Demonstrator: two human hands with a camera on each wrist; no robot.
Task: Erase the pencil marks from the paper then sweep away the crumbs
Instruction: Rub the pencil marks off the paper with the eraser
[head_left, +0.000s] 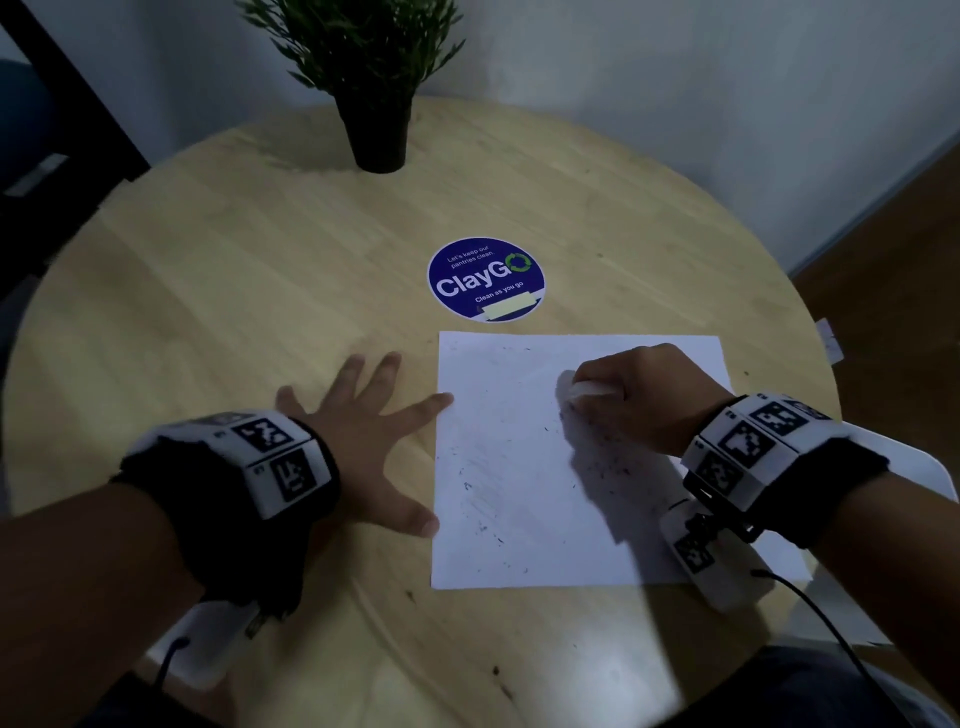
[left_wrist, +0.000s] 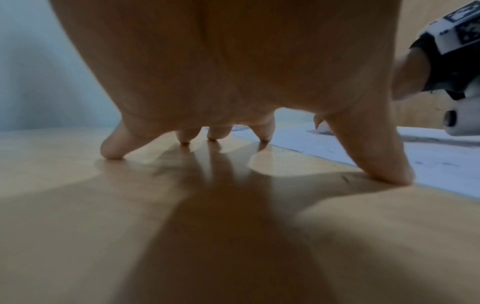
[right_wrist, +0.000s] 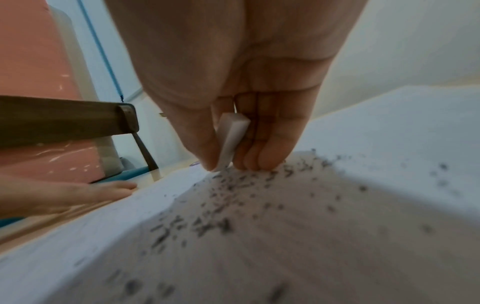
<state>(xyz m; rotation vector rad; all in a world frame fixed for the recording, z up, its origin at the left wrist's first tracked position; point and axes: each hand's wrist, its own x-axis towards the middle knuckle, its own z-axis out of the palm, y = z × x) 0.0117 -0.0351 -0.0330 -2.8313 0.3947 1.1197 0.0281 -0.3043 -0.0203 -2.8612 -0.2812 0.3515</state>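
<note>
Paper: white sheet (head_left: 519, 467) lies flat on the round wooden table (head_left: 260, 286), right of centre from my head view, its far edge just short of a blue round sticker (head_left: 485, 279).
Eraser: I see a white block (right_wrist: 232, 139) pinched upright between thumb and curled fingers, its lower end down on the sheet.
Right hand: right hand (head_left: 631, 395) clenched round the eraser, sitting over the upper right part of the paper.
Left hand: left hand (head_left: 363, 431) spread and released, grasping nothing; fingertips (left_wrist: 113, 152) planted on the bare wood beside the sheet's left edge. Index tip and thumb tip reach that edge; I cannot tell whether they press the paper itself.
Crumbs: dark eraser crumbs (right_wrist: 213, 224) scattered thickly just below the eraser, thinner toward the lower left of the sheet.
Pencil marks: faint grey smudging across the sheet in my head view; too weak to read any line.
Surroundings: potted plant (head_left: 371, 78) stands at the table's far edge, well apart from the paper.
</note>
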